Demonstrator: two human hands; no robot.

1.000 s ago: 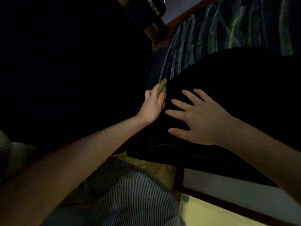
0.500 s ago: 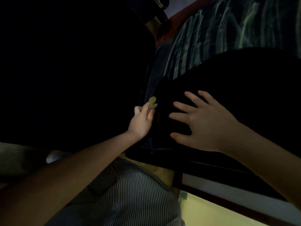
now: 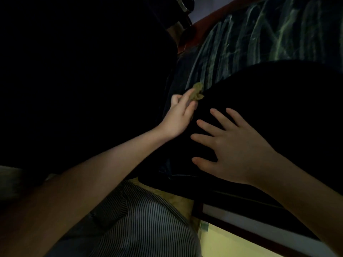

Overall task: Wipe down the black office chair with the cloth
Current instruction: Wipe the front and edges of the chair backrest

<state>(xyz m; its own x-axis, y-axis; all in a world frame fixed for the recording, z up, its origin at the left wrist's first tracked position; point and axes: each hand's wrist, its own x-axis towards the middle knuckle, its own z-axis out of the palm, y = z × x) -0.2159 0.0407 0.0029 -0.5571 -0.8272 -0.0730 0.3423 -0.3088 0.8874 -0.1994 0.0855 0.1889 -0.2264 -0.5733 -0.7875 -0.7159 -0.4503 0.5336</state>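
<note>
The black office chair [image 3: 269, 101] fills the right half of the dim view as a rounded dark cushion. My left hand [image 3: 178, 115] holds a small crumpled yellowish cloth [image 3: 197, 92] against the cushion's left edge. My right hand [image 3: 228, 145] lies flat on the cushion with fingers spread, just right of the left hand. Much of the chair is lost in darkness.
A dark patterned carpet with green streaks [image 3: 259, 39] lies beyond the chair. A large black mass [image 3: 83, 80] fills the left side. My striped shirt [image 3: 144, 223] is at the bottom, with a pale yellow surface [image 3: 232, 243] and a dark-edged white strip [image 3: 250, 221] at lower right.
My left hand slid down the cushion's edge with the cloth, then back up and away from me to near its earlier spot. My right hand stayed flat in place.
</note>
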